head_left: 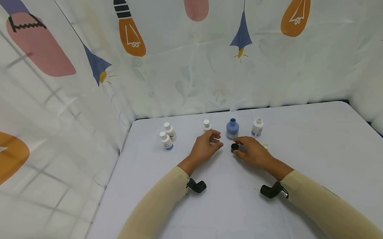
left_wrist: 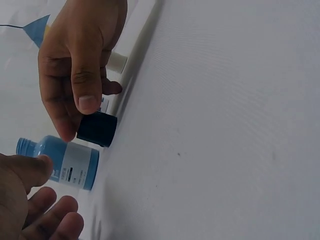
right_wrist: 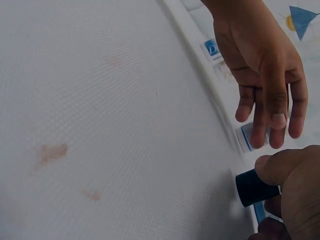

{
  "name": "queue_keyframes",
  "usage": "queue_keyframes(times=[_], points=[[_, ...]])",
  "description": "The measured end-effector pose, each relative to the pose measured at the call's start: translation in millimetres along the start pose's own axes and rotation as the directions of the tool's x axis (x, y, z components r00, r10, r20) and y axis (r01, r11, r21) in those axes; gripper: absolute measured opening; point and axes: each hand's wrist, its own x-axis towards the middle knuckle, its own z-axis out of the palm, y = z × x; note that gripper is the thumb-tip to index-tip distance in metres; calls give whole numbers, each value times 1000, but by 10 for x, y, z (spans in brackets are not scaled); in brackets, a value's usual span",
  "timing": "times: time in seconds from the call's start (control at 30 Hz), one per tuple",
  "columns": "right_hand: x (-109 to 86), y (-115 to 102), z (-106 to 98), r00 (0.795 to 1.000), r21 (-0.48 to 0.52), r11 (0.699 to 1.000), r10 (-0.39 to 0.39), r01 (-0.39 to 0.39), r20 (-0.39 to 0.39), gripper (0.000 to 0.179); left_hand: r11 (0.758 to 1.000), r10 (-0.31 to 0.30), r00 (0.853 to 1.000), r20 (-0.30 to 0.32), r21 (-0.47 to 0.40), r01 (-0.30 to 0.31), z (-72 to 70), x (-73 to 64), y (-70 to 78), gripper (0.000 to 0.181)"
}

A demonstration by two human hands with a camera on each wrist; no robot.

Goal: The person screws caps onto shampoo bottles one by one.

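Beige sleeves (head_left: pixel 156 203) closest, white-covered desk (head_left: pixel 236 216), lamp-and-bulb-print cloth (head_left: pixel 183 74) behind, left hand (head_left: pixel 205 147) relaxed, fingers (right_wrist: pixel 298 107) loosely parted, right hand (head_left: pixel 252 151) pinching a black cap (head_left: pixel 234 148)

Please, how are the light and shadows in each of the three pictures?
Head view: bright, shadow-like crossed lines on the left curtain, soft shadows beside the sleeves; left wrist view: dimmer, greyish; right wrist view: also dim, a soft shadow beside the black cap.
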Motion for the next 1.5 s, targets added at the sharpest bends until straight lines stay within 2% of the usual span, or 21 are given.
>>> queue_keyframes(times=[0.4,0.63,0.87,1.17,1.33,1.5], points=[[24,31,44,998,-15,999,-47,47,-46,42,999,8,1000,-15,37,-8,209,126,11,56],[-7,6,2,999,16,1000,-6,7,-47,41,996,38,999,-34,82,-35,291,189,35,70],[-35,19,-28,998,7,1000,15,-15,-58,41,992,16,999,-36,129,-11,340,239,70,73],[-52,26,-43,997,15,1000,20,-19,-71,41,995,15,998,-57,99,-9,402,336,83,78],[-68,22,-41,997,25,1000,18,-16,-77,41,996,-19,998,-68,82,24,406,392,92,79],[-82,33,-51,996,30,999,31,-29,-78,40,994,-4,997,-78,112,12,422,429,100,80]])
